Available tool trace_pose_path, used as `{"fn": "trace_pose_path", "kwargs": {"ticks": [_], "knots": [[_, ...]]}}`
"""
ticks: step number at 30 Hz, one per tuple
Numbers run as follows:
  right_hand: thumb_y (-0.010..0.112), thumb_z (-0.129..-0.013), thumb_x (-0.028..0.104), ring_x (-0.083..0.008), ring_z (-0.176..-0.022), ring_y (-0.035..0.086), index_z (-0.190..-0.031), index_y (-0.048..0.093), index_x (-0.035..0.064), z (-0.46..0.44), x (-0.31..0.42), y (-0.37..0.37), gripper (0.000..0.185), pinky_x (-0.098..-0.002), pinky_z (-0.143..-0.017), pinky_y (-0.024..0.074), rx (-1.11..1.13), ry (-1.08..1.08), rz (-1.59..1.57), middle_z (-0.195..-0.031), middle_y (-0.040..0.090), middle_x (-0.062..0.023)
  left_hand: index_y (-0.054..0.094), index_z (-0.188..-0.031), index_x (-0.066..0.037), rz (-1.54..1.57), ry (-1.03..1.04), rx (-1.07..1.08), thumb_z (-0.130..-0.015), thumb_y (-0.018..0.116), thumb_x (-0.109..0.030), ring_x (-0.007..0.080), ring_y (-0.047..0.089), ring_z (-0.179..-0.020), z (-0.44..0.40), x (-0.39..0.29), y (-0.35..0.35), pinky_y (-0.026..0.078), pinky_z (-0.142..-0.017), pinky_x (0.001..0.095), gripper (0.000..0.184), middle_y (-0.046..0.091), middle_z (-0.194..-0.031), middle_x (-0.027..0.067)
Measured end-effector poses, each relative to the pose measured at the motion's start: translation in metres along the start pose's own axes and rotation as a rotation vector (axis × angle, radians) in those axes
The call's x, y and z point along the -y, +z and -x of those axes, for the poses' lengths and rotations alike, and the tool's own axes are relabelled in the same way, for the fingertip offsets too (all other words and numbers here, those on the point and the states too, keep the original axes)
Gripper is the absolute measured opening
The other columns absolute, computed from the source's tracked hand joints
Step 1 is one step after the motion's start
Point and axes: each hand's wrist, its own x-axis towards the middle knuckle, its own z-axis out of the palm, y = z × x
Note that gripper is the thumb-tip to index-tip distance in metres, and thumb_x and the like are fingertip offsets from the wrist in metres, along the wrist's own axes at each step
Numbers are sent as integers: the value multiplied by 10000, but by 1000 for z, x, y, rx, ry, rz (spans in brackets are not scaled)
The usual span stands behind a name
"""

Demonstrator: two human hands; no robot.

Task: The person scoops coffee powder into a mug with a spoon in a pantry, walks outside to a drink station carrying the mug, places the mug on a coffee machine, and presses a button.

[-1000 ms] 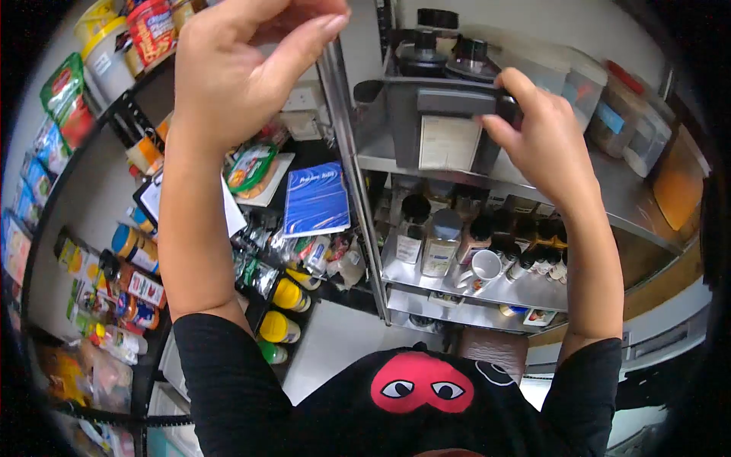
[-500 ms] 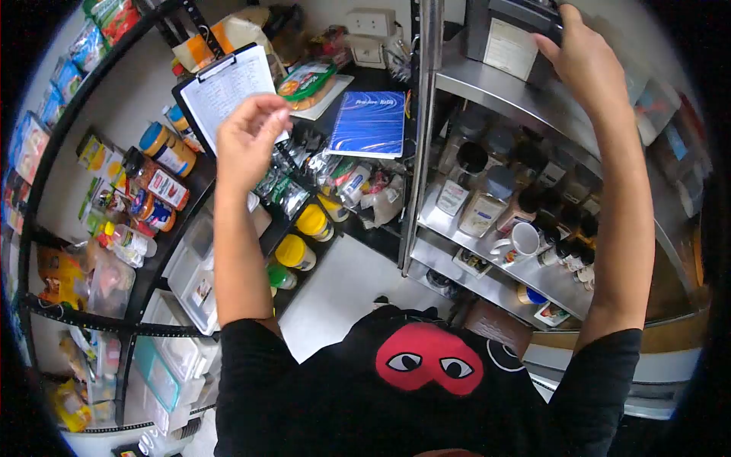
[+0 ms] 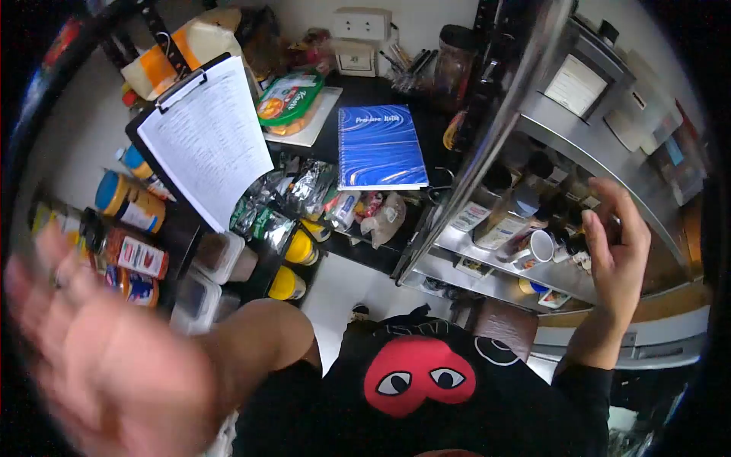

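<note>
Left hand [image 3: 114,358] blurred, fingers spread, hiding part of black-lidded jar [image 3: 135,255]. Right hand [image 3: 617,244] half curled, thumb apart, near white mug [image 3: 539,247] on shiny metal shelf [image 3: 487,251]. Blue notebook [image 3: 381,148] between hands.

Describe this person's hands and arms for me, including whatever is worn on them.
Both the left hand and the right hand are bare, with no gloves; the left is blurred. No watch or bracelet shows on the right wrist. The forearms are uncovered below the short black sleeves of a black top, which has a red print with two eyes.
</note>
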Motion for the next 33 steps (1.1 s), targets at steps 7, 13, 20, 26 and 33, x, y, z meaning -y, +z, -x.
{"fn": "trace_pose_path", "kwargs": {"ticks": [7,13,20,26,33], "knots": [[557,-773,-27,-72,-590,410,-989,547,14,22,16,70,220,-201,-516,338,-49,289,-31,-680,496,-43,356,-1268,-30,-1999,194,-27,-865,364,-307,239,253,-1276,-12,40,-17,176,-1042,546,489,311,-1333,196],[413,-887,71,-219,-846,521,-1054,463,-14,76,-1,58,194,-294,-772,394,-131,557,101,-905,540,-155,249,-1264,-40,-168,-264,457,-664,641,-16,278,404,-1107,69,241,58,378,-881,428,717,369,-1206,176],[449,-869,42,-153,-825,469,-1097,467,1,128,-5,11,232,-253,-762,377,-267,684,208,-1003,526,-81,167,-1333,7,-534,-573,777,-577,767,-187,349,433,-1110,224,393,164,372,-928,394,985,403,-1212,249],[414,-915,93,-151,-901,470,-1137,446,0,184,-11,-38,243,-240,-800,376,-371,847,301,-1030,507,-92,219,-1297,-27,-541,-800,630,-488,818,-197,400,476,-1029,227,415,218,393,-903,431,1020,495,-1094,228],[358,-943,131,-143,-906,456,-1029,460,-13,207,-26,-53,197,-246,-839,359,-400,884,70,-947,489,-75,341,-1203,-2,-194,-814,510,-544,768,-184,327,556,-960,240,441,198,437,-857,398,806,571,-1036,175]]}}
